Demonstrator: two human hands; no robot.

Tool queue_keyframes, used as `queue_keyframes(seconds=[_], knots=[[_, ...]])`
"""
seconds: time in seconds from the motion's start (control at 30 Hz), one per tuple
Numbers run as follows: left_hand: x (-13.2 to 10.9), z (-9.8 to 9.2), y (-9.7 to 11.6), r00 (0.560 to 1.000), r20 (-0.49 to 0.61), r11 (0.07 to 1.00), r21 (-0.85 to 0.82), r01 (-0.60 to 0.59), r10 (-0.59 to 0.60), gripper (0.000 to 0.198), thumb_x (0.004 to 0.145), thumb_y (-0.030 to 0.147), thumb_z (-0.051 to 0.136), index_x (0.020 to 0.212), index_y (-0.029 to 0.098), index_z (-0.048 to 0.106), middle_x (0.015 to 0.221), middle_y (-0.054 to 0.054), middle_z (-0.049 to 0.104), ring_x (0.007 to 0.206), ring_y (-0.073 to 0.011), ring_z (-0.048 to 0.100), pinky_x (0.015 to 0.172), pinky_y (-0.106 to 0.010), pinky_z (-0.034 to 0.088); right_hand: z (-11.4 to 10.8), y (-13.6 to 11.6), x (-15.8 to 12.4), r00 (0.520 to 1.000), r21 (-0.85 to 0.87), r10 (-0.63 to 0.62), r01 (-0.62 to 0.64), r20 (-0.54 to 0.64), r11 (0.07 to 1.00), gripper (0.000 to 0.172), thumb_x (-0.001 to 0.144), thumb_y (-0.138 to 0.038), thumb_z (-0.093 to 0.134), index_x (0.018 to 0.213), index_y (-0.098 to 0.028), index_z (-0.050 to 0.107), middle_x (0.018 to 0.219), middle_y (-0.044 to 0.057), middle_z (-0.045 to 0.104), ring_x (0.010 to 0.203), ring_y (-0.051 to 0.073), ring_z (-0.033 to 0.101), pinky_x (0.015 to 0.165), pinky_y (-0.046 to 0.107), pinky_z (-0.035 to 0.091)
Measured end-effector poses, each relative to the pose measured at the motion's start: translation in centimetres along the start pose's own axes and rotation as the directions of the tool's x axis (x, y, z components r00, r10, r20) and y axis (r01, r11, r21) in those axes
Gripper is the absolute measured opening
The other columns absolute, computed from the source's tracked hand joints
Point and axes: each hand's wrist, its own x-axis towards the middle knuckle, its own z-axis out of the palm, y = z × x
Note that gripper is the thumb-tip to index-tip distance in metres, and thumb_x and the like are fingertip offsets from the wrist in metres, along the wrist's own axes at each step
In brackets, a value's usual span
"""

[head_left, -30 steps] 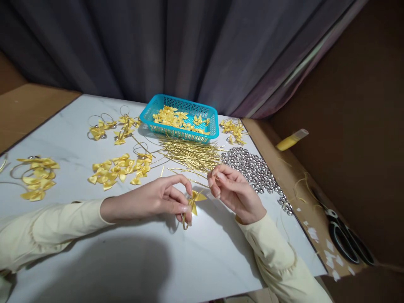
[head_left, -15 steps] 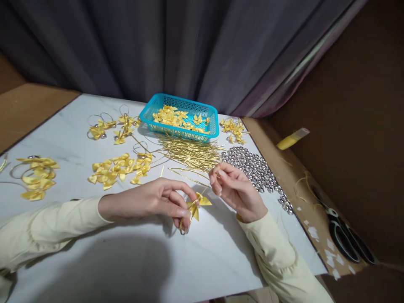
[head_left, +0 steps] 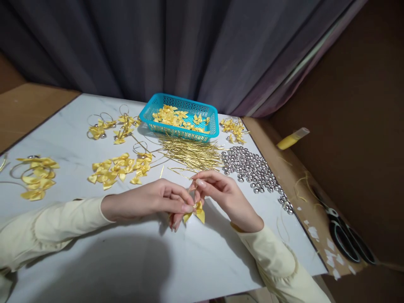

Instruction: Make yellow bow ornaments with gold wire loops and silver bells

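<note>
Between thumb and fingers, my left hand [head_left: 158, 200] pinches a yellow ribbon bow [head_left: 198, 212], which hangs just right of its fingertips. My right hand [head_left: 225, 193] is closed on a thin gold cord right above the bow, its fingertips close to those of my left hand. Part of the cord is hidden by the fingers. Beyond the hands lies a pile of gold cords [head_left: 192, 153]. Silver beads [head_left: 249, 166] are spread to the right of that pile.
A blue basket [head_left: 216, 126] at the back holds yellow bows. More bows [head_left: 118, 168], some with cord loops, lie in groups at the left and back. Black scissors [head_left: 344, 237], paper scraps [head_left: 330, 257] and a yellow tube [head_left: 292, 139] are on the right.
My right hand has moved left and slightly down, to beside my left hand. The bow has turned and hangs lower. My left hand has barely moved.
</note>
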Motion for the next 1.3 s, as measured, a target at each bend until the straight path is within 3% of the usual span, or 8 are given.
queue_keyframes(seconds=[0.1, 0.2, 0.27, 0.37, 0.53, 0.8, 1.1, 1.3], knots=[[-0.1, 0.0, 0.1, 1.000, -0.026, 1.000, -0.002, -0.002, 0.002, 0.019, 0.083, 0.031, 0.060, 0.088, 0.013, 0.064, 0.059, 0.001, 0.060, 0.055, -0.0099, 0.056, 0.058, -0.022, 0.044, 0.3, 0.0, -0.1, 1.000, -0.033, 0.018, -0.018, -0.004, 0.999, 0.019, 0.085, -0.021, 0.055, 0.103, -0.018, 0.056, 0.075, 0.000, 0.062, 0.062, 0.009, 0.059, 0.058, 0.023, 0.049], [-0.1, 0.1, 0.4, 0.997, -0.075, 1.000, 0.003, -0.014, 0.014, 0.018, 0.083, 0.029, 0.060, 0.087, 0.013, 0.064, 0.058, 0.001, 0.060, 0.055, -0.0092, 0.056, 0.056, -0.020, 0.044, 0.4, 0.0, -0.3, 0.998, -0.066, -0.021, 0.018, -0.051, 0.998, 0.031, 0.084, -0.022, 0.057, 0.114, -0.021, 0.049, 0.098, 0.004, 0.061, 0.066, 0.009, 0.060, 0.060, 0.025, 0.050], [-0.1, 0.2, 0.5, 0.995, -0.097, 0.999, 0.007, -0.034, 0.035, 0.017, 0.083, 0.028, 0.059, 0.087, 0.012, 0.064, 0.058, 0.001, 0.060, 0.054, -0.0086, 0.055, 0.056, -0.020, 0.044, 0.5, -0.2, -0.5, 0.989, -0.142, -0.093, 0.077, -0.111, 0.987, 0.027, 0.084, -0.024, 0.057, 0.110, -0.022, 0.051, 0.105, 0.005, 0.058, 0.071, 0.010, 0.061, 0.063, 0.027, 0.050], [-0.2, 0.3, 0.7, 0.988, -0.140, 0.998, 0.024, -0.065, 0.067, 0.016, 0.084, 0.027, 0.057, 0.086, 0.012, 0.062, 0.056, 0.002, 0.059, 0.053, -0.0082, 0.054, 0.055, -0.019, 0.044, 0.5, -0.8, -1.1, 0.965, -0.342, -0.230, 0.176, -0.124, 0.923, 0.008, 0.083, -0.025, 0.059, 0.088, -0.020, 0.057, 0.090, 0.003, 0.060, 0.078, 0.014, 0.059, 0.070, 0.030, 0.048], [-0.1, 0.5, 0.6, 0.965, -0.237, 0.991, 0.094, -0.093, 0.113, 0.017, 0.083, 0.029, 0.056, 0.085, 0.013, 0.061, 0.055, 0.003, 0.058, 0.052, -0.0085, 0.054, 0.055, -0.019, 0.044, 0.8, -1.4, -1.5, 0.973, -0.577, -0.223, 0.152, -0.053, 0.802, 0.019, 0.069, -0.022, 0.074, 0.079, -0.019, 0.059, 0.079, 0.000, 0.063, 0.076, 0.015, 0.058, 0.072, 0.031, 0.044], [-0.4, 0.8, 0.3, 0.936, -0.305, 0.963, 0.253, -0.097, 0.174, 0.019, 0.084, 0.031, 0.053, 0.083, 0.014, 0.060, 0.056, 0.004, 0.055, 0.053, -0.0081, 0.052, 0.052, -0.018, 0.041, 0.8, -0.8, -0.9, 0.979, -0.369, -0.187, 0.142, -0.087, 0.918, 0.019, 0.071, -0.018, 0.072, 0.079, -0.018, 0.054, 0.075, -0.001, 0.061, 0.075, 0.012, 0.058, 0.072, 0.028, 0.045], [-0.5, 1.1, 0.2, 0.917, -0.316, 0.907, 0.408, -0.101, 0.244, 0.015, 0.084, 0.025, 0.051, 0.079, 0.014, 0.060, 0.056, 0.005, 0.056, 0.052, -0.0072, 0.052, 0.053, -0.017, 0.041, 0.5, -0.5, -0.9, 0.989, -0.204, -0.129, 0.112, -0.073, 0.973, 0.023, 0.067, -0.017, 0.075, 0.078, -0.019, 0.055, 0.070, -0.002, 0.062, 0.067, 0.012, 0.058, 0.066, 0.029, 0.045], [-0.6, 1.0, 0.7, 0.919, -0.326, 0.918, 0.386, -0.085, 0.223, 0.018, 0.084, 0.029, 0.051, 0.077, 0.014, 0.059, 0.053, 0.005, 0.053, 0.051, -0.0075, 0.049, 0.052, -0.018, 0.038, 0.3, -0.5, -0.6, 0.984, -0.428, -0.167, 0.126, -0.061, 0.895, 0.016, 0.070, -0.019, 0.072, 0.078, -0.018, 0.058, 0.076, 0.001, 0.062, 0.075, 0.014, 0.058, 0.073, 0.031, 0.045]])
